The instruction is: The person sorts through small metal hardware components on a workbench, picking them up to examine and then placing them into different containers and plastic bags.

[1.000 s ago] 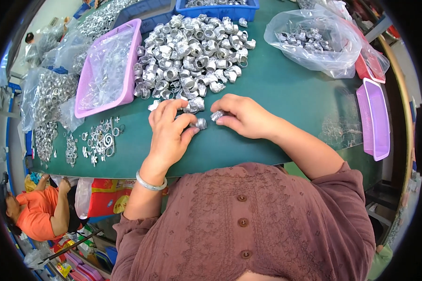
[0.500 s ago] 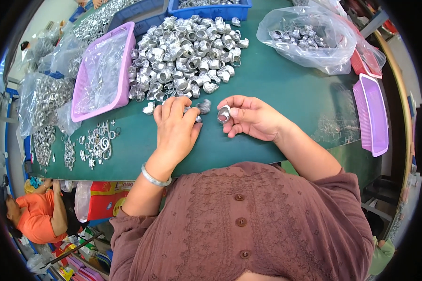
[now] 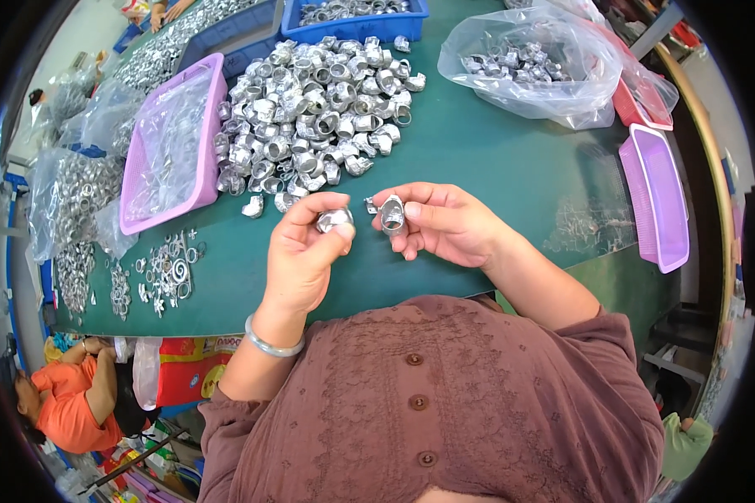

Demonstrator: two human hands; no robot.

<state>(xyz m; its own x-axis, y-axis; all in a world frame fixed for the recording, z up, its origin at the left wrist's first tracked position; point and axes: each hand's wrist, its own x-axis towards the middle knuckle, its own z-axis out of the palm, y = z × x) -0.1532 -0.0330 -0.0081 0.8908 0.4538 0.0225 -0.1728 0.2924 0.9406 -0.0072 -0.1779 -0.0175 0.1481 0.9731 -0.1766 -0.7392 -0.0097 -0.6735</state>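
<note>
2 hands, left hand (image 3: 306, 251) and right hand (image 3: 445, 222), each pinching 1 silver fitting, left fitting (image 3: 334, 220), right fitting (image 3: 393, 213), seemingly apart.

Two small silvery metal fittings, shiny, short and tubular. Left fitting (image 3: 334, 220): pinched in left hand (image 3: 304, 251), lying sideways. Right fitting (image 3: 392, 213): upright, open end showing, in right hand (image 3: 445, 222). Both near of the heap (image 3: 315, 109).

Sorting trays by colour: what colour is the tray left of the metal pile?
Purple tray, head view.
</note>
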